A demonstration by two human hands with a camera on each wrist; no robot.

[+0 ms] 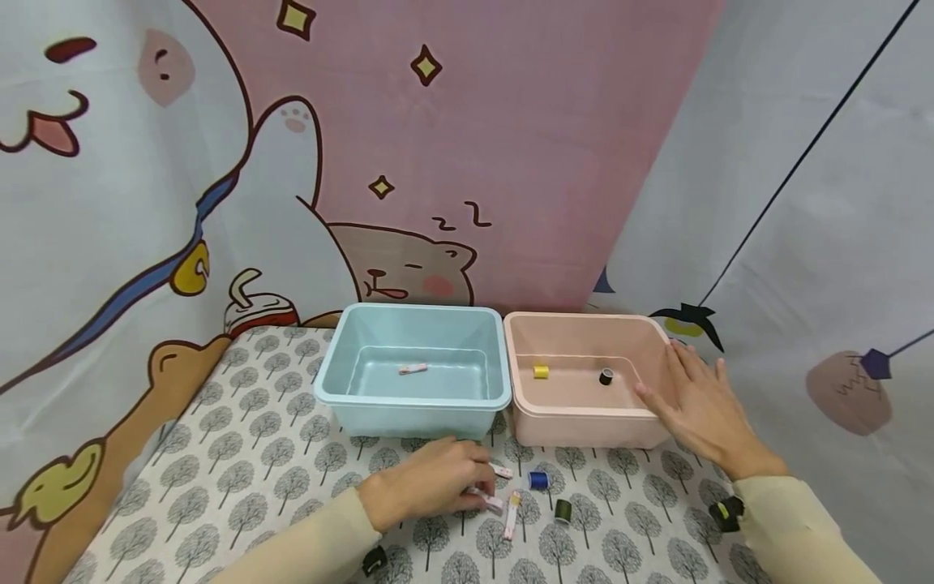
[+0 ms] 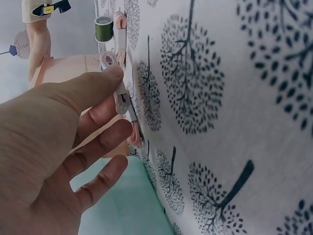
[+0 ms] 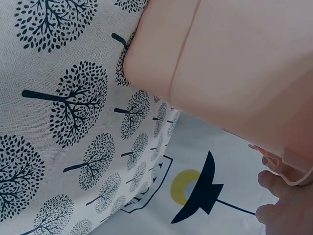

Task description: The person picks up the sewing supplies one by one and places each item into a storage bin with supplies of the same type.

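Observation:
My left hand (image 1: 441, 478) pinches a small folded pink-and-white tape (image 2: 121, 98) between thumb and index finger, just above the cloth. Its other fingers are spread in the left wrist view. Beside it lie another folded tape (image 1: 512, 515) and one partly hidden behind the fingers (image 1: 500, 470). Near these are a blue thread spool (image 1: 538, 480) and a green thread spool (image 1: 563, 511). My right hand (image 1: 700, 405) holds the right rim of a pink bin (image 1: 576, 430), thumb on the inner side. Inside that bin are a yellow spool (image 1: 541, 371) and a black spool (image 1: 606, 376).
A light blue bin (image 1: 416, 418) stands left of the pink one, close against it, with one folded tape (image 1: 413, 368) on its floor. A tree-print cloth (image 1: 284, 454) covers the table. Cartoon-printed fabric (image 1: 547, 146) hangs right behind the bins.

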